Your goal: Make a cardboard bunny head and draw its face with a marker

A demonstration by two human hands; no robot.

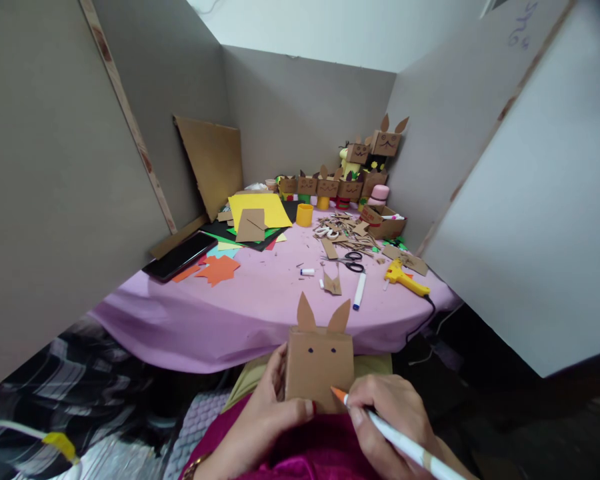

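Observation:
A brown cardboard box head (320,373) with two pointed ears and two dark dots for eyes is held over my lap. My left hand (275,407) grips it along its left side, thumb across the lower front. In my right hand (390,413) is a white marker (405,443) with an orange tip end, pinched between the fingers. The tip touches or nearly touches the lower right of the box front. Ahead on the table lie a white marker with a blue end (359,291), a small white cap (307,272) and black-handled scissors (353,261).
Cardboard animal heads (329,185) line the back of the pink-covered table (260,300). A yellow glue gun (405,277) lies at right, its cord hanging over the edge. Cardboard scraps (347,230), coloured paper (267,207) and a dark tablet (180,255) are also there. Grey panels enclose the table.

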